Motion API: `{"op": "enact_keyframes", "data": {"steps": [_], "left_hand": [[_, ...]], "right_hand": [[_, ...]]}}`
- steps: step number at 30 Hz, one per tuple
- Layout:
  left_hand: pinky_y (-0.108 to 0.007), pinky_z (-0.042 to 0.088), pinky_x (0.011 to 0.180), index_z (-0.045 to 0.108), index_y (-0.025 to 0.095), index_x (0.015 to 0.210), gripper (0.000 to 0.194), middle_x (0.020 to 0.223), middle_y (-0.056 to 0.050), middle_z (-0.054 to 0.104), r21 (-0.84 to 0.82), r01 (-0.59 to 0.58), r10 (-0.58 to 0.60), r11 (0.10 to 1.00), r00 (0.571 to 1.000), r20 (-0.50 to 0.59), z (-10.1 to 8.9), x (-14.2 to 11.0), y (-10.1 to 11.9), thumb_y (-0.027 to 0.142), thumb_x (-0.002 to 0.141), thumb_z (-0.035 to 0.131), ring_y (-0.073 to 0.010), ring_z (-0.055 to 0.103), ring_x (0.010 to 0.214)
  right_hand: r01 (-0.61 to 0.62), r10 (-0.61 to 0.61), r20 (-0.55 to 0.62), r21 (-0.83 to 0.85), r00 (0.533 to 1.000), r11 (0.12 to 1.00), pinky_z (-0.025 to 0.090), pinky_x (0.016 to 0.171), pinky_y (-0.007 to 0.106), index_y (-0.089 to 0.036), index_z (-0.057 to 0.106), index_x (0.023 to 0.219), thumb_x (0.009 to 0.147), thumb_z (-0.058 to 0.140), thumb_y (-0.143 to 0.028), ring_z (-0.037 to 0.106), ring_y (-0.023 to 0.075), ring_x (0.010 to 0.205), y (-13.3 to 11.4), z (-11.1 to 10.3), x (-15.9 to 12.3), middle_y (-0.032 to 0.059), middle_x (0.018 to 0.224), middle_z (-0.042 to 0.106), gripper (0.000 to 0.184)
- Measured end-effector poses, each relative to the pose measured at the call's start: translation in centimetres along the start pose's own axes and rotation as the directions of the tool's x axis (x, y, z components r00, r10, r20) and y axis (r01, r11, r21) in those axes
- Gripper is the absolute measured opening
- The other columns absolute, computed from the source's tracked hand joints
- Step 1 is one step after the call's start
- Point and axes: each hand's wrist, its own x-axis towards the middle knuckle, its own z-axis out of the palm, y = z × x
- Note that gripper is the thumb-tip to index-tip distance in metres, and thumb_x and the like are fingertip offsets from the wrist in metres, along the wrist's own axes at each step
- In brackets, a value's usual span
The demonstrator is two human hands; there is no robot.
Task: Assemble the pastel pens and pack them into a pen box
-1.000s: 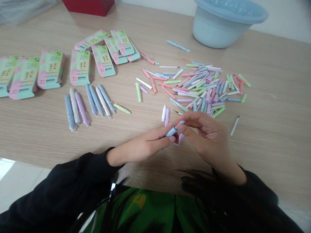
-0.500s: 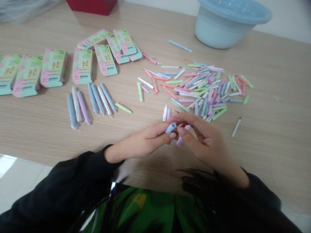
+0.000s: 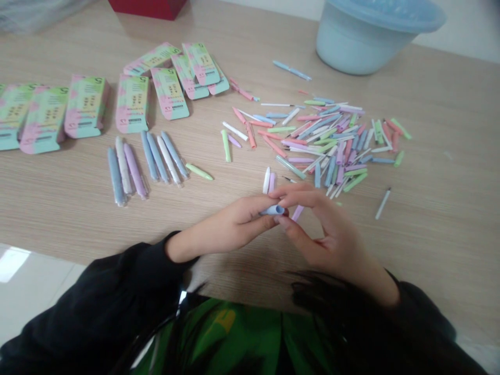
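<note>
A light-blue hollow pen barrel [image 3: 274, 210] lies between the thumb and fingers of my left hand [image 3: 242, 221], its open round end facing right. Around that end curve the thumb and fingers of my right hand [image 3: 324, 224], closed on the barrel's mouth; whether a small part is also in them is hidden. A white pen piece [image 3: 266, 179] and a purple pen piece [image 3: 272, 182] lie just beyond my fingertips. Partly behind my right hand is another purple piece [image 3: 297, 212]. Farther off spreads a pile of mixed pen parts [image 3: 332, 138] in blue, white, purple, green and coral.
Several wrapped pens [image 3: 135, 171] lie at left, with a green pen part [image 3: 199, 172] beside them. Behind stand several pink-and-green boxes [image 3: 133, 104]. At the back are a blue basin [image 3: 351, 44] and a red box [image 3: 148, 8]. A lone white refill [image 3: 383, 203] lies at right.
The barrel has tilted flatter, its open end turned more to the right. My right fingers and thumb have shifted slightly left around it. The whole view has moved a little.
</note>
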Motion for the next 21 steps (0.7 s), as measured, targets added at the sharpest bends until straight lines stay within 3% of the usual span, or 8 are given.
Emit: {"op": "enact_keyframes", "data": {"steps": [4, 9, 16, 21], "left_hand": [[-0.027, 0.046, 0.075, 0.065, 0.017, 0.094, 0.022, 0.079, 0.000, 0.060, -0.205, 0.077, -0.085, 0.976, 0.996, -0.031, -0.7, 0.0, 0.7, 0.032, 0.102, 0.052, -0.0144, 0.055, 0.075], [-0.027, 0.045, 0.067, 0.066, 0.016, 0.095, 0.021, 0.067, 0.004, 0.047, -0.543, -0.011, -0.073, 0.840, 0.988, -0.133, -1.9, 0.4, 1.3, 0.037, 0.096, 0.064, -0.0131, 0.052, 0.065], [-0.027, 0.049, 0.067, 0.064, 0.014, 0.083, 0.025, 0.068, 0.001, 0.048, -0.703, -0.049, -0.110, 0.709, 0.978, -0.179, -2.1, 1.4, 1.9, 0.037, 0.093, 0.061, -0.0130, 0.054, 0.063], [-0.028, 0.049, 0.064, 0.060, 0.013, 0.089, 0.024, 0.069, -0.001, 0.053, -0.714, 0.008, -0.099, 0.700, 0.991, -0.086, -1.8, 1.3, 1.0, 0.036, 0.090, 0.058, -0.0145, 0.055, 0.062]], "right_hand": [[-0.069, 0.068, -0.053, -0.034, 0.996, 0.997, 0.052, 0.096, 0.041, -0.026, 0.055, 0.119, 0.091, 0.061, -0.009, 0.063, 0.0227, 0.113, 0.3, -0.1, -0.1, 0.0067, 0.116, 0.067, 0.034], [-0.152, 0.150, -0.059, -0.032, 0.987, 0.988, 0.051, 0.085, 0.038, -0.024, 0.058, 0.111, 0.093, 0.055, -0.008, 0.063, 0.0193, 0.094, 0.8, -0.2, -0.2, 0.0045, 0.102, 0.065, 0.025], [-0.099, 0.098, -0.009, -0.083, 0.995, 0.992, 0.052, 0.080, 0.034, -0.023, 0.060, 0.106, 0.092, 0.055, -0.008, 0.063, 0.0182, 0.090, 0.9, 0.5, -0.6, 0.0043, 0.102, 0.067, 0.021], [-0.181, 0.184, -0.067, 0.042, 0.981, 0.983, 0.052, 0.083, 0.034, -0.022, 0.061, 0.109, 0.094, 0.055, -0.012, 0.064, 0.0164, 0.089, 1.2, 0.7, -0.5, 0.0028, 0.099, 0.068, 0.019]]}}
